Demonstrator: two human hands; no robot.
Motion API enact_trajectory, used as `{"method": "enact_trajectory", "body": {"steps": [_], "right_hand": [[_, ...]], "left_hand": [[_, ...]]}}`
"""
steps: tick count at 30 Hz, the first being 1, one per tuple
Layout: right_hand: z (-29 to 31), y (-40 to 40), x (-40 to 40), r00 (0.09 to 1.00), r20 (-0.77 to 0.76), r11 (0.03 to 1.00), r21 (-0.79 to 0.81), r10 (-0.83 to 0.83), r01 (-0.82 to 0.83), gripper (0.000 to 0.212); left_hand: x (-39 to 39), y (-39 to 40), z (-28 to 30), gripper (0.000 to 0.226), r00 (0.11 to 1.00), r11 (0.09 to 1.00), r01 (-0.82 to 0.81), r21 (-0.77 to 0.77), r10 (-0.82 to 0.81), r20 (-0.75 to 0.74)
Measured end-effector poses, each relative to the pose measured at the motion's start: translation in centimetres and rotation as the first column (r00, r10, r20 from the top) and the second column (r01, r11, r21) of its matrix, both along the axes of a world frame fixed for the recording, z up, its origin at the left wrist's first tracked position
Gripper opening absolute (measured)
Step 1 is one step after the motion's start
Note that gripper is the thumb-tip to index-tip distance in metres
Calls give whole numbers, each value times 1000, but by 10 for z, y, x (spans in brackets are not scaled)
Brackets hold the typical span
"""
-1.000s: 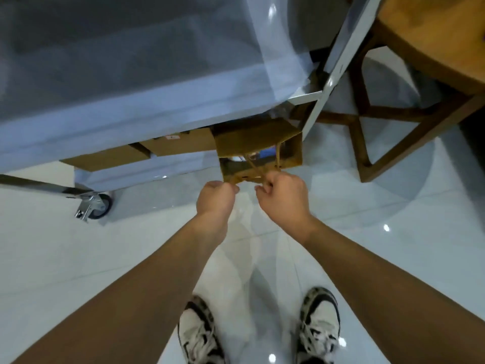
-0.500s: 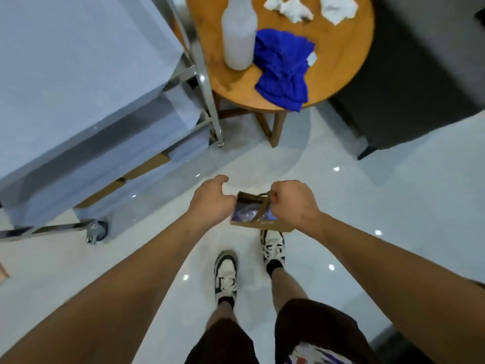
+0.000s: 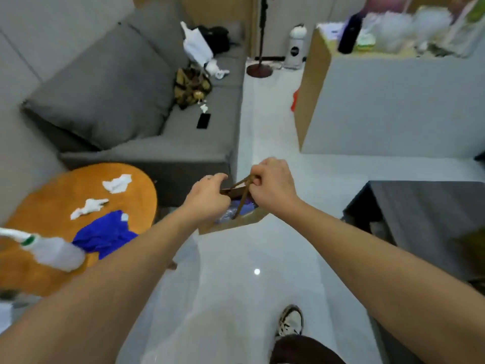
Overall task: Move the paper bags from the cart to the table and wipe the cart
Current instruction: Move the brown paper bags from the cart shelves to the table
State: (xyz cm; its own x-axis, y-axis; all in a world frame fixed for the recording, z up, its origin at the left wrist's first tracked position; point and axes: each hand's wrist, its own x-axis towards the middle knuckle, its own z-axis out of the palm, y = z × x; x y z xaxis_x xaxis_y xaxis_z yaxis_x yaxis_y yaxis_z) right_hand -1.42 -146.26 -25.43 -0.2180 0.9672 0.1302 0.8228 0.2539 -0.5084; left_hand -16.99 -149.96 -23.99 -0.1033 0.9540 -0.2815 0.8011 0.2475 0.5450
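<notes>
A brown paper bag (image 3: 236, 222) with blue contents hangs in the air over the white floor, in the middle of the head view. My right hand (image 3: 271, 183) grips its twisted paper handles from above. My left hand (image 3: 208, 197) holds the bag's left rim, fingers curled over the edge. The cart is out of view. A dark grey table (image 3: 425, 214) stands to the right of the bag.
A round wooden table (image 3: 47, 206) at the left carries a blue cloth (image 3: 105, 235), a white spray bottle (image 3: 52, 252) and crumpled tissues (image 3: 115, 183). A grey sofa (image 3: 136, 101) lies behind it. A tall cabinet (image 3: 393, 101) stands at the back right.
The bag has come off the cart's lower shelf and been carried away in both hands. The view has swung right, past the round table; the cart has left the frame.
</notes>
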Motion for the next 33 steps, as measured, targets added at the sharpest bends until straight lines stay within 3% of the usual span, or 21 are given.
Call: {"method": "enact_trajectory", "body": {"steps": [4, 6, 12, 17, 24, 30, 33], "right_hand": [[30, 35, 83, 940, -278, 980, -48, -200, 195, 30], [33, 46, 128, 908, -325, 965, -77, -263, 251, 37], [25, 59, 245, 880, -242, 911, -173, -407, 374, 29], [12, 57, 333, 732, -232, 765, -278, -641, 581, 25], [-1, 51, 426, 541, -105, 544, -320, -834, 776, 26], [-13, 60, 474, 375, -35, 364, -334, -926, 869, 10], [-22, 71, 493, 314, -42, 308, -353, -948, 883, 10]], "left_hand": [[85, 62, 34, 73, 982, 981, 191, 32, -190, -25], [132, 87, 40, 70, 963, 962, 269, 40, -268, -34], [265, 148, 29, 71, 862, 864, 503, -14, -502, -61], [360, 176, 12, 59, 755, 756, 653, -38, -654, -37], [474, 219, -11, 56, 479, 478, 871, -111, -878, -24], [553, 264, -30, 58, 235, 235, 965, -113, -972, -16], [579, 286, -39, 56, 172, 171, 977, -128, -985, -10]]}}
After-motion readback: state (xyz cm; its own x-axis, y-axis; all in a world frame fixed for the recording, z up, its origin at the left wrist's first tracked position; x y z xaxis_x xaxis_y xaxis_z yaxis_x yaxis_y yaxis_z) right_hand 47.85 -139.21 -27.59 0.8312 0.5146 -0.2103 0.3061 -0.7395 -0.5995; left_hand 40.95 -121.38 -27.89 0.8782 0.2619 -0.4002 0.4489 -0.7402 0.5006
